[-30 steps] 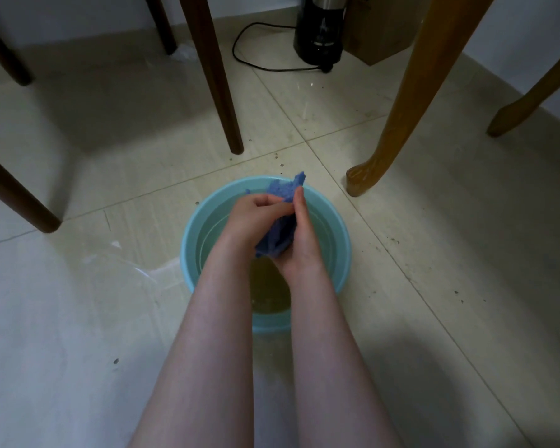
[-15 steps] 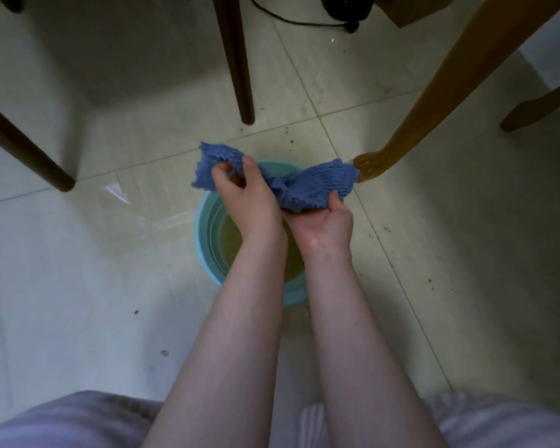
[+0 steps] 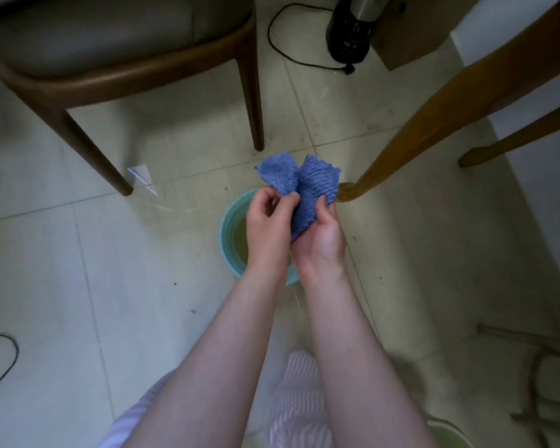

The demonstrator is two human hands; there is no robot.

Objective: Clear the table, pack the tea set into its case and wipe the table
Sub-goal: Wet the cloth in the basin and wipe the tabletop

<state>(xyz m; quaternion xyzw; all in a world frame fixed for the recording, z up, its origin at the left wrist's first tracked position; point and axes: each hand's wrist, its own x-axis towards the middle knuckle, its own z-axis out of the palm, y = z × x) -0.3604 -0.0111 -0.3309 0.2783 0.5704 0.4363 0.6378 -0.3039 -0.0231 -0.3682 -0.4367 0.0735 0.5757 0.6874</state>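
Floor tiles below — left hand and right hand, together, grip blue cloth between them

So the only task thing in play here is the blue knobbly-textured cleaning cloth. It's bunched up, with two crumpled lobes fanning upward and a scalloped lower edge tucked down between the palms. The left grip pinches the left lobe between thumb and curled fingers. The right grip sits palm-up under the right part, thumb pressed on the fabric. The cloth is up in the air, not touching anything else, right above the far rim of the round teal plastic basin. That basin sits on the tiled floor and has murky yellowish water in it.
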